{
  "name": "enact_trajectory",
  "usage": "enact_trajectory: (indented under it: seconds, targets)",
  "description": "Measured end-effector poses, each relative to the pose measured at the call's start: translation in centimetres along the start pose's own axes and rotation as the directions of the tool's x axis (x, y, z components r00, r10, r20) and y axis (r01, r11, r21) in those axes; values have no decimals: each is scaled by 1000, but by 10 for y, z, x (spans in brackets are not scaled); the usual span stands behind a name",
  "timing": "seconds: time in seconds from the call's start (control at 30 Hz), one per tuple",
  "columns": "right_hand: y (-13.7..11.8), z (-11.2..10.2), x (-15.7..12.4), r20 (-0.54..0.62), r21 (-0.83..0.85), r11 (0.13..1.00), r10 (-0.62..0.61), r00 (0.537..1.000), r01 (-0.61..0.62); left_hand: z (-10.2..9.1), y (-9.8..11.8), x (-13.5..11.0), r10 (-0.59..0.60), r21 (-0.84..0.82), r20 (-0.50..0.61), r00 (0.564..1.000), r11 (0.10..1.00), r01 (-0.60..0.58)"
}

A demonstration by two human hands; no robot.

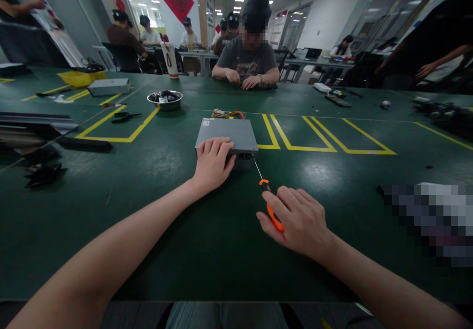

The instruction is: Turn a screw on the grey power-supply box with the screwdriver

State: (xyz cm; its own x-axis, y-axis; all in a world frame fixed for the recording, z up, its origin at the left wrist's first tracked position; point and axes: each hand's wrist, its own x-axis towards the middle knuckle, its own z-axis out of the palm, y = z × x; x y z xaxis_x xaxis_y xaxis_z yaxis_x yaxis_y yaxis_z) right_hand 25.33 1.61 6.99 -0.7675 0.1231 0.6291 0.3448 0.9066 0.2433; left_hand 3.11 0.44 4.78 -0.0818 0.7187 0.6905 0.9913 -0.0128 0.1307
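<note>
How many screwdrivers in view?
1: an orange-and-black-handled screwdriver in the right hand's grip, tip at or near the flat grey metal box's right front corner. More could be hidden in the round metal bowl.

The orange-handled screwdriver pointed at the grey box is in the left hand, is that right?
The hand is wrong: the head view shows the orange-handled screwdriver in the right hand, pointed at the grey box; the left hand is on the box.
</note>
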Motion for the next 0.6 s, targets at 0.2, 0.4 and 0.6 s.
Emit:
enact_trajectory:
  seconds: [0.2, 0.4, 0.6]
  targets:
    - [3, 1, -2, -62, 7, 999, 42, 997, -41, 0, 0, 0, 9, 8, -2, 1000, 1000, -9]
    - [0, 1, 0, -52, -21, 1000, -15, 999, 13, 0, 0, 0, 9, 16, -6, 1000, 1000, -9]
    - [2, 0, 0, 23, 31, 998, 46, 999, -47, 1, -1, 0, 10, 11, 0, 1000, 1000, -10]
